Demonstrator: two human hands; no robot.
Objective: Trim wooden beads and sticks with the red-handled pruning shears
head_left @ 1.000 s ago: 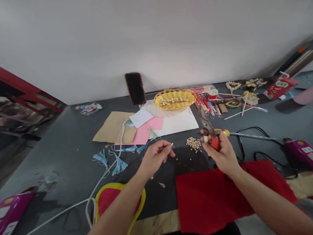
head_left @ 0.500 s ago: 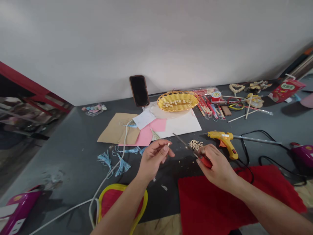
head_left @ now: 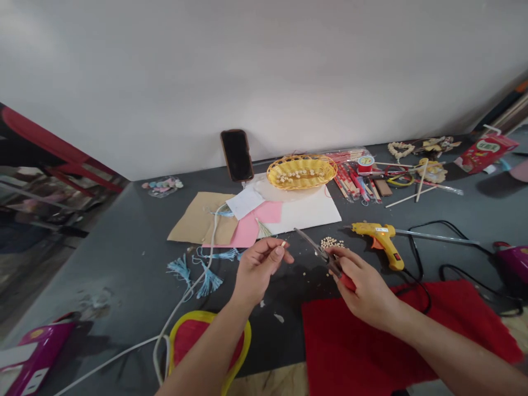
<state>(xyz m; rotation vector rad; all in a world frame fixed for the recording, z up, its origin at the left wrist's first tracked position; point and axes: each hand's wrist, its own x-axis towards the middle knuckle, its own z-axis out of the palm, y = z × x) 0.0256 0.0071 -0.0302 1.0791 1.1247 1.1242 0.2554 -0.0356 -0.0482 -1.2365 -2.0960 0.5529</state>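
Note:
Between thumb and fingertips, my left hand pinches a small pale piece, perhaps the end of a wooden stick; most of it is hidden. My right hand is wrapped round red-handled long-nose pliers. Their long narrow metal tip points up and left, apart from the pale piece. Just behind the pliers lies a pile of small pale round pieces, with several loose bits on the dark table near it.
A yellow glue gun lies right of the pile. Red cloth is under my right forearm. Behind are a yellow basket, pink paper and a phone. Blue tassels and a white cable lie left.
The pliers have turned slightly in my right hand, and that hand has shifted a little. My left hand keeps its pinch. The whole view has moved slightly.

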